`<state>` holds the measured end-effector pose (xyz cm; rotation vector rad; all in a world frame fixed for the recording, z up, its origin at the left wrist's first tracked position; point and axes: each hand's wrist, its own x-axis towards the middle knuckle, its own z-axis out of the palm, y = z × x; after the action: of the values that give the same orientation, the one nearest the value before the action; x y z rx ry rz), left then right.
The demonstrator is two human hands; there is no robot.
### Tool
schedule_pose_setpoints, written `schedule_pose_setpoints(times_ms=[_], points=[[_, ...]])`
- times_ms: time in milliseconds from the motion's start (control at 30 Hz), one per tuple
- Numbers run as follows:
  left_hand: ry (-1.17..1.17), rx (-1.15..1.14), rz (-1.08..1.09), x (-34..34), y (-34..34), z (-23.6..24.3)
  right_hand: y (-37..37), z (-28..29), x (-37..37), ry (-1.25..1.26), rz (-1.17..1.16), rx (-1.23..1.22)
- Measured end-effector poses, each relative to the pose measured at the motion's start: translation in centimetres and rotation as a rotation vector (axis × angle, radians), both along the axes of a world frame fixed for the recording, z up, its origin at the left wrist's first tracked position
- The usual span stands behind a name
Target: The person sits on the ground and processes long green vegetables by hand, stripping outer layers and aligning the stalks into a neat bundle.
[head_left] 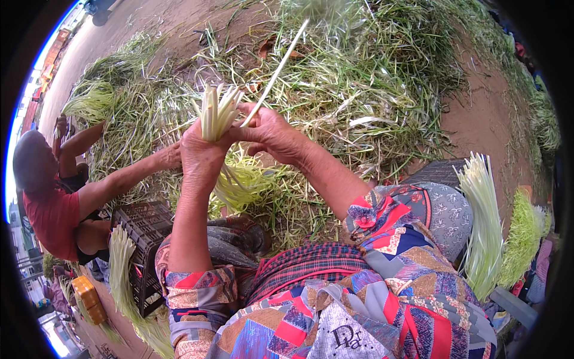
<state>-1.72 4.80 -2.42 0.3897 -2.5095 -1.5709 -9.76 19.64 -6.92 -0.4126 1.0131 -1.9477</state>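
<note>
Left grip (204, 149) closed round pale stalk bundle (215, 113), upper left of centre; right grip (274, 136) pinching single stalk (280, 69). Probably light, crisp, slick, easily bruised; hold near thick ends.

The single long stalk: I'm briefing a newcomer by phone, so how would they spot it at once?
Find the heap of loose green strands at upper middle, then the right hand at its lower left. The pale stalk slants up and rightward from that hand, alone, while a bundle of others sits in the left hand.
</note>
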Motion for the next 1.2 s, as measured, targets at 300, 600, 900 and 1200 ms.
schedule_pose_setpoints(times_ms=[300, 600, 900, 1200], points=[[-0.059, 0.008, 0.179, 1.3, -3.1, 2.4, 6.2, -3.7, -9.1, 0.16, -0.56, 0.347], [-0.019, 0.022, 0.32, 3.1, -5.8, 4.1, 19.8, -11.4, -14.9, 0.314, -0.85, 1.864], [0.027, 0.022, 0.186, 1.3, -2.1, 2.8, 7.2, -4.4, -8.4, 0.106, -0.026, 0.282], [-0.076, -0.074, 0.318, 1.6, -2.9, 2.1, 6.4, -0.9, -9.2, -0.044, -0.836, -0.011]])
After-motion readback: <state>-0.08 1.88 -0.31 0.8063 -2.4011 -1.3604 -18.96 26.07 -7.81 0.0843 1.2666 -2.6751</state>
